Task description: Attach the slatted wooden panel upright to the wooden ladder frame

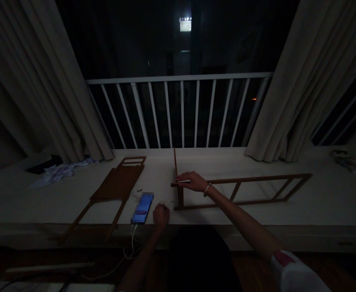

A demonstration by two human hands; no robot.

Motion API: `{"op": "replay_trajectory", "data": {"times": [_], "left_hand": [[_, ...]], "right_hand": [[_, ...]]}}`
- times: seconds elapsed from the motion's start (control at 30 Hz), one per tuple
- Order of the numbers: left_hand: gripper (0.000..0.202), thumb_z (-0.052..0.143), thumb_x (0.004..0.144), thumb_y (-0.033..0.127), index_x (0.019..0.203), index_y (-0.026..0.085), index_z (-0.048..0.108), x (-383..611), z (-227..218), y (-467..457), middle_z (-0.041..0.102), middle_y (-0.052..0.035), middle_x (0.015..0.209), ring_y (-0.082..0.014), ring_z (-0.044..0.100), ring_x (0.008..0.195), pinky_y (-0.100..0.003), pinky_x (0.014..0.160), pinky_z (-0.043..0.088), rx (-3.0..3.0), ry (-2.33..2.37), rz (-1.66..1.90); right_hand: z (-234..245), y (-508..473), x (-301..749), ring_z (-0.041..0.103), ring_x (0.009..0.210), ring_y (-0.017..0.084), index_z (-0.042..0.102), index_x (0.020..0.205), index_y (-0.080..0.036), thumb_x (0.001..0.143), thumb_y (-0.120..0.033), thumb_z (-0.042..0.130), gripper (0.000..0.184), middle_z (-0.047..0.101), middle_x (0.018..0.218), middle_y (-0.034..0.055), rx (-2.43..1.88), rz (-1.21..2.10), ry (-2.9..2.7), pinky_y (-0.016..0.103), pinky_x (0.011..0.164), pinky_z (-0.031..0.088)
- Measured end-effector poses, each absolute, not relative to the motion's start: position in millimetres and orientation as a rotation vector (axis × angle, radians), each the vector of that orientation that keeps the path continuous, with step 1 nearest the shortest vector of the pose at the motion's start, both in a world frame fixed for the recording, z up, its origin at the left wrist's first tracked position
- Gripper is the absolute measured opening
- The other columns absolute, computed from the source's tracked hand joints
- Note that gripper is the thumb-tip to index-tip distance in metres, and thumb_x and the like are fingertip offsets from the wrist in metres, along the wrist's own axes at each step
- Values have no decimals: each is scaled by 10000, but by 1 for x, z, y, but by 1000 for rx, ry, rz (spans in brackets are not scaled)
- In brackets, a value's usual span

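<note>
My right hand grips the near-left corner of a brown wooden frame, which lies on the white ledge with crossbars between its two long rails. From that corner a thin wooden bar runs away toward the railing. Just left of the frame, my left hand is closed on a thin bent metal rod that looks like an Allen key. Its fingers are partly lost in the dark. Beside this hand lies a lit phone, with a white cable hanging from the ledge below it.
Another wooden frame with a solid panel lies to the left, its legs reaching past the ledge's front edge. Small pieces rest above the phone. Crumpled cloth is farther left. A white railing and curtains stand behind.
</note>
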State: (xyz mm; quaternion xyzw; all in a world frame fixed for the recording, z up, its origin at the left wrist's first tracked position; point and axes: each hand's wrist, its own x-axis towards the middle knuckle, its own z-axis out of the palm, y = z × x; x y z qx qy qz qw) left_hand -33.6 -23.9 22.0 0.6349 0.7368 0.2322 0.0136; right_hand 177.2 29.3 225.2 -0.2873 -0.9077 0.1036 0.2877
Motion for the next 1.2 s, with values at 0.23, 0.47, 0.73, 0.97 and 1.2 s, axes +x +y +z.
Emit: {"op": "replay_trajectory", "data": {"times": [0.23,0.47,0.73,0.97,1.2], "left_hand": [[220,434,741,220,903,149,565,-29,22,-30,545,-103,935,-227,490,925,-326,745,339,1944,2350,791],[346,461,706,170,1051,170,488,-4,22,-31,492,-99,1078,-216,436,1044,-361,876,310,2106,1932,934],[303,503,715,213,1016,178,487,16,13,-13,569,-71,974,-190,524,935,-327,836,367,1925,1677,1005],[128,459,738,203,854,190,511,3,8,-15,561,-37,870,-155,527,843,-291,770,394,2009,1604,979],[241,486,696,138,925,189,543,0,5,-7,559,-52,948,-172,510,918,-319,828,380,2111,1565,932]], "right_hand": [[226,27,178,556,962,152,584,1033,-307,752,-397,543,298,594,1082,-25,-808,306,-2427,308,854,411],[223,29,180,544,981,154,565,1058,-322,762,-385,534,304,575,1112,-42,-838,315,-2438,302,854,413],[224,25,183,549,978,159,556,1066,-339,761,-411,522,315,565,1124,-54,-885,336,-2419,288,826,427],[223,23,182,503,1027,154,556,1055,-299,756,-383,539,311,566,1123,-20,-853,268,-2400,311,862,406],[222,24,184,485,1045,160,529,1072,-271,726,-373,577,364,532,1163,5,-818,251,-2428,316,871,398]]}}
